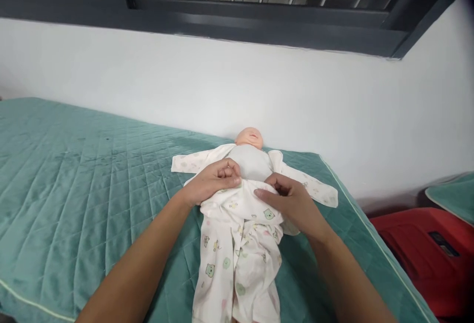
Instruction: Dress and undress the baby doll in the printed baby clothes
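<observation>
A baby doll (pixel 250 137) lies on its back, its head toward the wall. White printed pants (pixel 239 263) cover its legs, with the waistband up at the belly. My left hand (pixel 217 180) pinches the waistband on one side, thumb against curled fingers. On the other side my right hand (pixel 287 197) grips the same waistband between thumb and fingers. Above the band the doll's pale grey torso (pixel 252 161) shows. A white printed jacket (pixel 309 183) lies open around it, both sleeves spread outward. My hands hide parts of the jacket's sides.
A green quilted cover (pixel 111 189) lies under the doll, its piped edge running down on the right. Beyond stands a white wall (pixel 222 81) below a dark window frame (pixel 259 19) with metal bars. A red plastic object (pixel 418 254) sits at the lower right.
</observation>
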Action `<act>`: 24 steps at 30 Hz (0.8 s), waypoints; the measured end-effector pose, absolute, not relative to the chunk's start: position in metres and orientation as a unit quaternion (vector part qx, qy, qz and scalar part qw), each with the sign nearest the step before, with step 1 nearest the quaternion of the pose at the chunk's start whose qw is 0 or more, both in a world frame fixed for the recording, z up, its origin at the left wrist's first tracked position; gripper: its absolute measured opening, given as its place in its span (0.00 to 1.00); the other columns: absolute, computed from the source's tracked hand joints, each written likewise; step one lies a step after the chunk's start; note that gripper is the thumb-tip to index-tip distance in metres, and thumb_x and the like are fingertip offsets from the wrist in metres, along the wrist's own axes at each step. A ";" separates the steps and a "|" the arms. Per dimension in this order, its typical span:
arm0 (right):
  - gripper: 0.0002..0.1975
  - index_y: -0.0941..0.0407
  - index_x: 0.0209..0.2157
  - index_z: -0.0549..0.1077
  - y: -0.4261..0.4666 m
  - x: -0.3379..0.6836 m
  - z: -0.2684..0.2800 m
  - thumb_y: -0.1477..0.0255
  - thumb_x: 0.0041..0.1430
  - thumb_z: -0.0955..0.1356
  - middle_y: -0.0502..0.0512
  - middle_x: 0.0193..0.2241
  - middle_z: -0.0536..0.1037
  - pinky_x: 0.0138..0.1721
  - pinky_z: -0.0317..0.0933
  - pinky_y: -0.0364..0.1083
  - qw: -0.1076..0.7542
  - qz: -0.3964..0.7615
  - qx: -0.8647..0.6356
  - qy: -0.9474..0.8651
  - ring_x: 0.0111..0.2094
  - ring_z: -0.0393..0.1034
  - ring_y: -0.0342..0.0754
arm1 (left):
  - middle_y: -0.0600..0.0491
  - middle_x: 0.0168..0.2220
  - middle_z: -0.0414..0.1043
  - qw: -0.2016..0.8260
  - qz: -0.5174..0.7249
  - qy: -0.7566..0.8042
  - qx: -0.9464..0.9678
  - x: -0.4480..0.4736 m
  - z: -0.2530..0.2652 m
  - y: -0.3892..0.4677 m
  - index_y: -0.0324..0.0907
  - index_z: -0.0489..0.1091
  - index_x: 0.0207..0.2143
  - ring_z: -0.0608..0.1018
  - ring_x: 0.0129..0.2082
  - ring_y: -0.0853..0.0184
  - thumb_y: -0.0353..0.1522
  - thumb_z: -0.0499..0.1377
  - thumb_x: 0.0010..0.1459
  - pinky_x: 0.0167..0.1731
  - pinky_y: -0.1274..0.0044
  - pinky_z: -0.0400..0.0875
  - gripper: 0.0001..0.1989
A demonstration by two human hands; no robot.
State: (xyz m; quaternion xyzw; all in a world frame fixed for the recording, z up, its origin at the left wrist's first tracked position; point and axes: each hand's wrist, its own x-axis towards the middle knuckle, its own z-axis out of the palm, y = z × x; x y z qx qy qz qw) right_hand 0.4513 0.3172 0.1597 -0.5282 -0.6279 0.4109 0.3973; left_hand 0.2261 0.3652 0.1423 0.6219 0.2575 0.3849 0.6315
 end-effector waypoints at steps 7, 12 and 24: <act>0.19 0.56 0.28 0.68 0.347 0.462 0.148 0.57 0.49 0.75 0.45 0.18 0.60 0.21 0.41 0.41 0.471 0.438 -0.529 -0.553 0.20 0.49 0.38 | 0.60 0.23 0.60 0.631 0.396 0.301 0.596 0.220 0.138 0.373 0.41 0.66 0.33 0.61 0.19 0.78 0.40 0.65 0.52 0.19 0.84 0.52 0.14; 0.18 0.56 0.30 0.69 0.347 0.473 0.126 0.57 0.53 0.73 0.43 0.18 0.55 0.21 0.38 0.41 0.478 0.457 -0.515 -0.545 0.20 0.45 0.38 | 0.60 0.22 0.66 0.628 0.452 0.334 0.538 0.215 0.129 0.384 0.42 0.65 0.33 0.65 0.18 0.76 0.39 0.66 0.49 0.18 0.84 0.56 0.15; 0.18 0.54 0.33 0.66 0.348 0.489 0.115 0.62 0.47 0.76 0.43 0.19 0.58 0.22 0.45 0.41 0.557 0.508 -0.464 -0.466 0.20 0.50 0.39 | 0.61 0.23 0.68 0.638 0.519 0.364 0.438 0.209 0.112 0.399 0.43 0.65 0.34 0.68 0.18 0.75 0.36 0.70 0.43 0.18 0.83 0.59 0.19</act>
